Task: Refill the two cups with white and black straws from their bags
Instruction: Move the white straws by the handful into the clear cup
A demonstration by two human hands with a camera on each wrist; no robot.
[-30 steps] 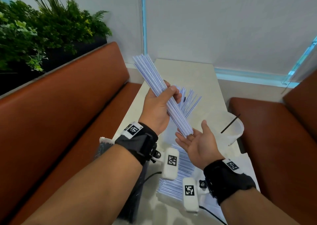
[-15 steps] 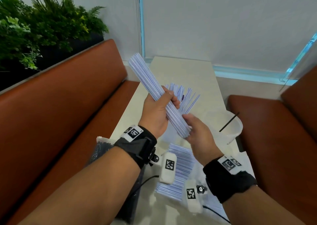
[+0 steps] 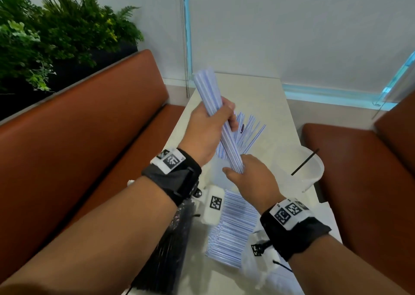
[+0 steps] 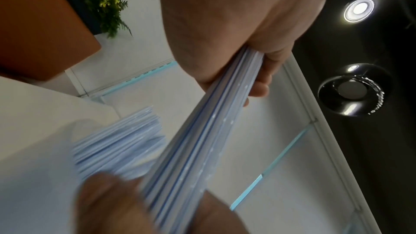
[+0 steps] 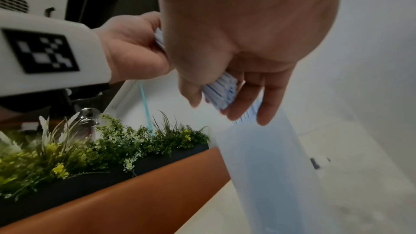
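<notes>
Over the pale table [image 3: 265, 101], the left hand [image 3: 206, 133] is gripping a bundle of white straws [image 3: 215, 115]; the right hand [image 3: 253, 180] is cupping its near end.

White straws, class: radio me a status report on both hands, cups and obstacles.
Left hand grips white straw bundle mid-length. Right hand pinches its lower end. Left cup part-filled; right cup holds one black straw. Nothing blocking.

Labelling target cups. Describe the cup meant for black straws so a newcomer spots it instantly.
On the pale table between the orange benches, look right of the right hand. The clear cup there holds one black straw; its neighbour is filled with white straws.
</notes>
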